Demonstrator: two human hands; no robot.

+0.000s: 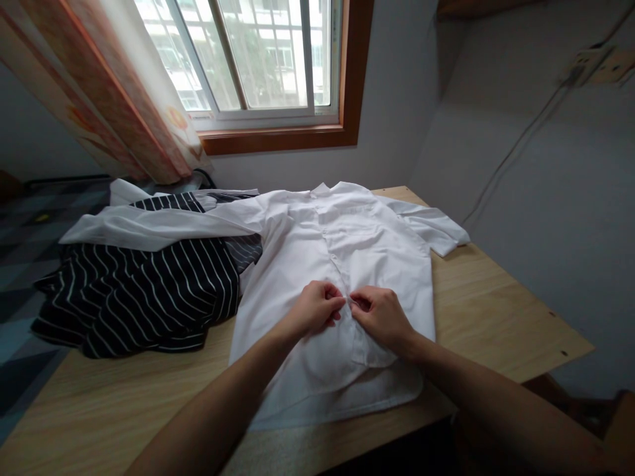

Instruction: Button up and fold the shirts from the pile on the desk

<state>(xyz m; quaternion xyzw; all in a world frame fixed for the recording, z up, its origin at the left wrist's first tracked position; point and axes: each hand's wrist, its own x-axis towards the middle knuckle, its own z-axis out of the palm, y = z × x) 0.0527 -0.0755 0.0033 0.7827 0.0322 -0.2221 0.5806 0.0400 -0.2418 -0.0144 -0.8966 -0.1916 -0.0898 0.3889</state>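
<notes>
A white short-sleeved shirt [347, 244] lies face up on the wooden table [496, 311], collar toward the window. Both my hands meet at its button placket, low on the front. My left hand [315, 307] pinches the left edge of the placket with curled fingers. My right hand [380, 316] pinches the right edge, fingertips almost touching the left hand's. The buttons above my hands look fastened.
A dark striped garment [143, 291] is heaped on the table's left side, with another white piece [149, 225] draped over it. A window [258, 59] and patterned curtain [114, 92] stand behind. A grey wall with a cable [516, 152] borders the table's right.
</notes>
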